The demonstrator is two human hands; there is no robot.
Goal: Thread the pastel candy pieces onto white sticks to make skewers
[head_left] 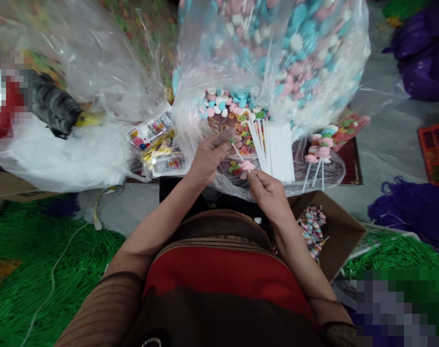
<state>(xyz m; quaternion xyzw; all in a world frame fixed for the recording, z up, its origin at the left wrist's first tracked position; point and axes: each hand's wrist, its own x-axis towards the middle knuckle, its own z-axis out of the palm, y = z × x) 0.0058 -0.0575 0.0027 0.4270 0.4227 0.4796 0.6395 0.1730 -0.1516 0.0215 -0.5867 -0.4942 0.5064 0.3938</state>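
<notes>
My right hand (268,191) is closed in a pinch on a white lollipop stick (238,152), just below a pink candy (247,166) threaded on it. My left hand (209,156) pinches a small green ring candy (232,141) at the stick's upper tip; its fingers partly hide it. Just beyond my hands lie colourful ring candies (246,140) and a heap of pink, blue and white candies (223,102). To the right of these is a row of white sticks (277,149). Several filled candy sticks (323,143) rest farther right.
A big clear bag of candies (299,53) stands at the back. Shiny printed wrappers (165,154) and a white plastic bag (67,159) lie left. A cardboard box (340,231) with wrapped candy sticks (312,229) sits low right. A person's sleeved arm (56,103) shows at left.
</notes>
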